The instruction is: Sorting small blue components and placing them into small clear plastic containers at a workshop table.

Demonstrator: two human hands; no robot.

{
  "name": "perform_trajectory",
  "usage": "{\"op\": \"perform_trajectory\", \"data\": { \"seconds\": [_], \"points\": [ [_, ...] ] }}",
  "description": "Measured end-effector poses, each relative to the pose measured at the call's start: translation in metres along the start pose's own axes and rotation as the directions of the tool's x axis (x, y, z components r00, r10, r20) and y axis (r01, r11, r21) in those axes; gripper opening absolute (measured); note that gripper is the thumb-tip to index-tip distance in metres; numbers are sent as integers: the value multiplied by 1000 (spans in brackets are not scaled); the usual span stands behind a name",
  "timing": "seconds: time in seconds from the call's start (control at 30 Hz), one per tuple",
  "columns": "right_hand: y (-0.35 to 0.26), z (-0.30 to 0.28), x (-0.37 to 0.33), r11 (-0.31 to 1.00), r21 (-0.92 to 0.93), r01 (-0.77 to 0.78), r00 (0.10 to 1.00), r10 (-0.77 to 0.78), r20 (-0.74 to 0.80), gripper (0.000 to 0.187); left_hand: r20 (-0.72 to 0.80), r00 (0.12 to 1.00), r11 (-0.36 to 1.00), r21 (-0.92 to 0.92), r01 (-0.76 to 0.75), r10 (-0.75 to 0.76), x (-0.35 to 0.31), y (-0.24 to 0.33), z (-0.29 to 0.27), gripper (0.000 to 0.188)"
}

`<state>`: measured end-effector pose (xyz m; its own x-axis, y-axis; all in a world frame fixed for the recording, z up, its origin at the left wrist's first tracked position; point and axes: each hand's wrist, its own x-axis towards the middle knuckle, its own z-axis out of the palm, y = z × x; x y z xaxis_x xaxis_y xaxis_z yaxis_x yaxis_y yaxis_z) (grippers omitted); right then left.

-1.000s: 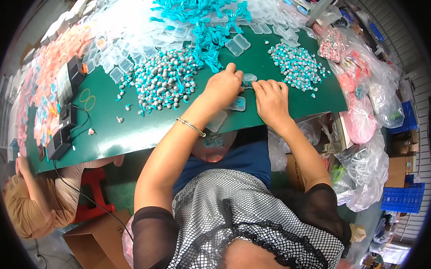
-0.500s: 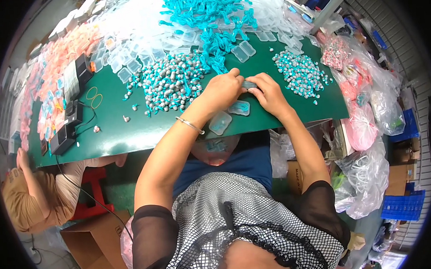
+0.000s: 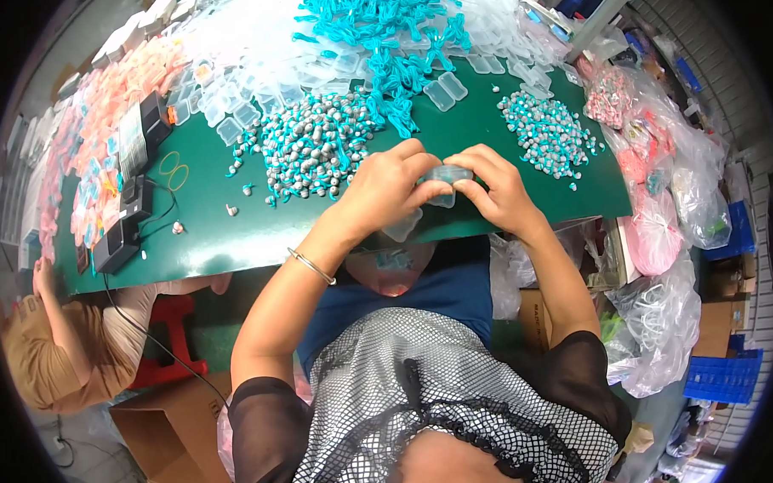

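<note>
Between my two hands, close above the front part of the table, is a small clear plastic box [image 3: 450, 173]. My left hand [image 3: 383, 189] pinches its left end, thumb below and fingers on top. The right hand [image 3: 497, 185] grips the other end with thumb and fingers. What lies inside the box is hard to make out. Partly hidden under my left hand, a clear open case [image 3: 400, 227] lies on the table. Just below the held box, another clear case [image 3: 442, 201] shows only in part.
Heaps of small grey-and-teal pieces lie left [image 3: 315, 146] and right [image 3: 549, 138] on the green table [image 3: 212, 239]. Behind are teal cord bundles [image 3: 394, 79] and clear cases [image 3: 270, 62]. Black devices [image 3: 118, 247] stand left, near a seated person [image 3: 54, 351]. Plastic bags [image 3: 654, 232] hang right.
Both hands have come nearer with the box, which is now turned so more of it shows. They now cover much of the cases lying on the table. The view has shifted slightly.
</note>
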<state>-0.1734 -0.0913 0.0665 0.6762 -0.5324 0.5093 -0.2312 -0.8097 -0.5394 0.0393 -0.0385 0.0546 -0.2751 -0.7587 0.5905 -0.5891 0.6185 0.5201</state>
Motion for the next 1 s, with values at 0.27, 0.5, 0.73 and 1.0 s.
{"op": "perform_trajectory", "data": {
  "seconds": [0.27,0.5,0.73,1.0],
  "points": [
    [-30,-14,-4,999,-4,54,998,-54,24,25,-61,996,998,-14,-64,63,-4,31,-15,30],
    [-35,-14,-4,992,117,44,998,-49,37,25,-46,999,995,-98,10,-14,-6,39,-23,33],
    [-51,-17,-6,992,11,127,991,-127,42,27,-113,993,981,-189,-53,32,-11,50,-23,27],
    [-44,-8,-2,1000,10,9,1000,-9,19,19,-122,987,978,-192,75,-100,-16,32,-7,21]
  ]
}}
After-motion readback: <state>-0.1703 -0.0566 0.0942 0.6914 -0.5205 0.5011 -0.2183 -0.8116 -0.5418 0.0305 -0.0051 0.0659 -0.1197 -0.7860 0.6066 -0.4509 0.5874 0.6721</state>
